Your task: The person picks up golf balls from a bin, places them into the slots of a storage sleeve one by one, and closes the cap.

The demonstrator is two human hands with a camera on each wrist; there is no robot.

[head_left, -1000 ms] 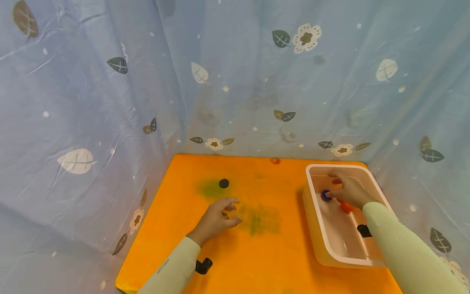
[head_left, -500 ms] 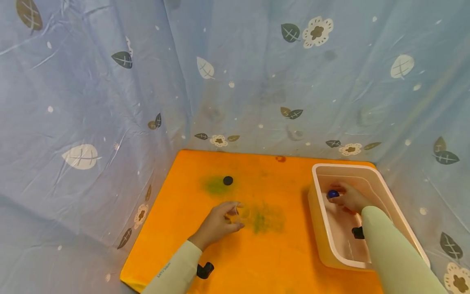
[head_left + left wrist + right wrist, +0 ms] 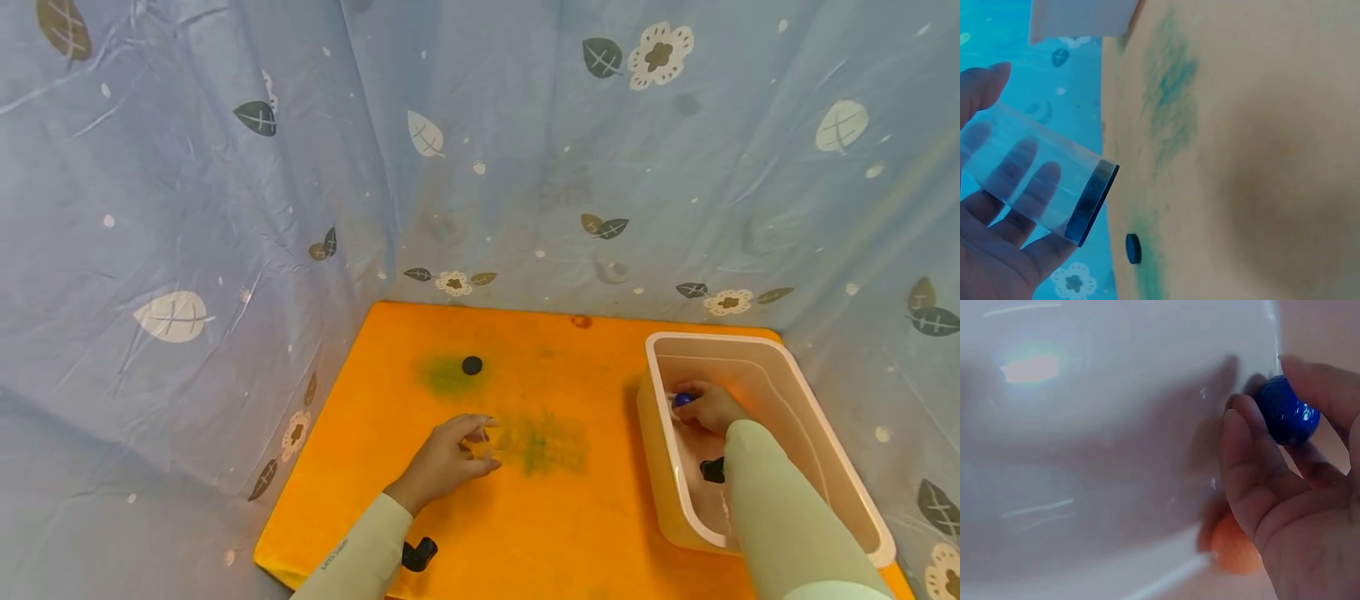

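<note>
My left hand (image 3: 438, 457) holds a clear plastic cylinder (image 3: 1041, 169) on its side above the table, thumb on one side and fingers round the other. A black band closes the cylinder's far end. My right hand (image 3: 718, 410) is down inside the peach bin (image 3: 657, 467), its thumb and fingers round a blue ball (image 3: 1290, 411) with a shiny, dimpled surface. Beside that hand, an orange ball (image 3: 1234, 545) lies against the bin's wall in the right wrist view; the hand hides it in the head view. A small black disc (image 3: 472, 365) lies on the table.
The orange tabletop (image 3: 525, 533) has green smudges near the middle and by the disc. A blue curtain (image 3: 525, 125) with leaves and flowers hangs along the back and sides. The bin stands at the table's right end, its walls rising around my right hand.
My right hand has come down in the bin and its fingers have closed round the blue ball. My left hand keeps the cylinder in about the same place. The head view has shifted slightly.
</note>
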